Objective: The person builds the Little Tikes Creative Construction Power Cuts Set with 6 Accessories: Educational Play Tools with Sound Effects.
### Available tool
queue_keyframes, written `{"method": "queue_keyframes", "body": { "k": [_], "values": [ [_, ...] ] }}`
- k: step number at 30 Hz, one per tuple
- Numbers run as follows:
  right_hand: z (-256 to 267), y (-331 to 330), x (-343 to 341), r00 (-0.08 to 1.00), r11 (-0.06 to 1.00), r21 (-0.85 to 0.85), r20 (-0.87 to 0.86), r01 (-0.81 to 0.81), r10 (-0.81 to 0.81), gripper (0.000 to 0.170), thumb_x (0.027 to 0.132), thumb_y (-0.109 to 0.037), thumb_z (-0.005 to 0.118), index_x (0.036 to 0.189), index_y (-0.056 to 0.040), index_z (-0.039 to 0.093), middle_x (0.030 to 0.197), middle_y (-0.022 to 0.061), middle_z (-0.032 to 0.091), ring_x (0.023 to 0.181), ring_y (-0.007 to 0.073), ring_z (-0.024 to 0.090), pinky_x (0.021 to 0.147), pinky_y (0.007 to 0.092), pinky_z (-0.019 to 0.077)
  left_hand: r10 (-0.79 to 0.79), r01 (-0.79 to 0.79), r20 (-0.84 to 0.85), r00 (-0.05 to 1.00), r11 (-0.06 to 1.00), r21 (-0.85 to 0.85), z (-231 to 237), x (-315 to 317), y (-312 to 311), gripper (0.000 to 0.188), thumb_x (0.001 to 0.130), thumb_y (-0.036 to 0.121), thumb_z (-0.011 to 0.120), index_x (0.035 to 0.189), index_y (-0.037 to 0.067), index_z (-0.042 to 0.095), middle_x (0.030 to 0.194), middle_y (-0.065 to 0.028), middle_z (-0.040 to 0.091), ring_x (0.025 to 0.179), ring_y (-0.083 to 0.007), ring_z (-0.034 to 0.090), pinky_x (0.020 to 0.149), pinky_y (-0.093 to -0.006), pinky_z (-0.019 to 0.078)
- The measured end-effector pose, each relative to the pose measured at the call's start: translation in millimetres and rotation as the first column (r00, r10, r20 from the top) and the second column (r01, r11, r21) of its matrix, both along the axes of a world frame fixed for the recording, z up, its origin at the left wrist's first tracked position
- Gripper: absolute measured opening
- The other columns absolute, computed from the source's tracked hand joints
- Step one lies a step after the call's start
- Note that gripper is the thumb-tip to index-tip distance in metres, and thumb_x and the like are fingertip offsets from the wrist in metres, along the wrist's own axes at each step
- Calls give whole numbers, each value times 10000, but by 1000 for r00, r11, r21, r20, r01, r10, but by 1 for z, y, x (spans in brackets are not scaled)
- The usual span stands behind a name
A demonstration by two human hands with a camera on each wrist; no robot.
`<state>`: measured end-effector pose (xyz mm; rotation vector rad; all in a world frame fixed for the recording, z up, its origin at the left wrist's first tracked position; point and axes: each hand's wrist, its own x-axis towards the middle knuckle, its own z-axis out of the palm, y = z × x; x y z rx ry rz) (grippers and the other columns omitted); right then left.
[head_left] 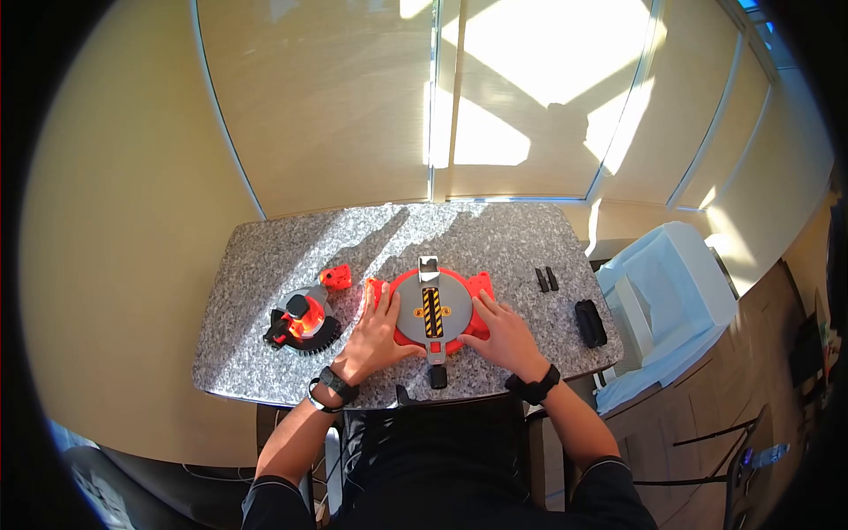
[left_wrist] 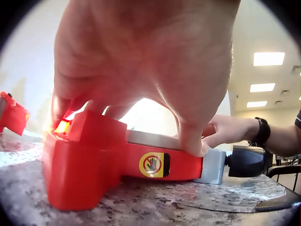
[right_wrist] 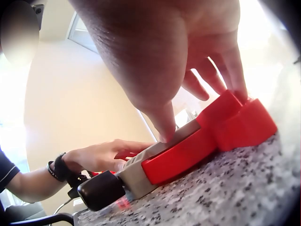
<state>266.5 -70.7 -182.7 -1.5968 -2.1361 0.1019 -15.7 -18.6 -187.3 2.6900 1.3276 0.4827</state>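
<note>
A round plastic base (head_left: 407, 305) lies on the granite-patterned table, grey on top with a red rim. A black-and-yellow striped strip (head_left: 432, 312) crosses its middle, and a black knob (head_left: 438, 377) sticks out on the near side. My left hand (head_left: 374, 334) rests spread on its left side, thumb on the rim and fingers at the red block (left_wrist: 87, 165). On the opposite side my right hand (head_left: 505, 336) touches the red wing (right_wrist: 247, 125) with extended fingers, its thumb pressing the grey top. A yellow no-hand sticker (left_wrist: 154, 164) marks the rim.
Left of the base stands a red, grey and black plastic assembly (head_left: 305, 318) with a black toothed edge. Two small black pieces (head_left: 547, 279) and a black case (head_left: 590, 323) lie at the right. Beyond the table's right edge stands a bin with a light-blue liner (head_left: 680, 300).
</note>
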Motion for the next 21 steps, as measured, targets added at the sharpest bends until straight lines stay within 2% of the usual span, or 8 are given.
{"method": "queue_keyframes", "body": {
  "k": [5, 16, 21],
  "values": [
    [-3, 2, 0, 997, 999, -49, 75, 7, -4, 846, 831, -501, 799, 1419, 57, 555, 1502, 256, 529, 1295, 404, 574, 1037, 448, 526, -7, 8, 25, 1000, 999, -44, -1, -1, 0, 1283, 703, 613, 871, 1532, -163, 273, 1593, -437, 219, 1528, -579, 131, 1233, -568, 291],
    [-5, 1, -3, 996, 999, -29, 92, 13, -10, 844, 834, -496, 799, 1413, 68, 556, 1501, 258, 528, 1295, 402, 570, 1032, 442, 531, 15, -16, -12, 1000, 997, -77, 2, 0, -1, 1293, 733, 650, 838, 1543, -163, 242, 1607, -431, 188, 1534, -564, 137, 1220, -554, 327],
    [-7, 1, -2, 996, 1000, -18, 87, 4, -2, 837, 837, -490, 798, 1412, 69, 558, 1502, 257, 527, 1296, 402, 568, 1038, 442, 526, 13, -13, 0, 1000, 997, -70, 2, -1, -2, 1266, 742, 616, 848, 1545, -157, 249, 1598, -436, 208, 1529, -570, 147, 1219, -554, 331]
  ]
}}
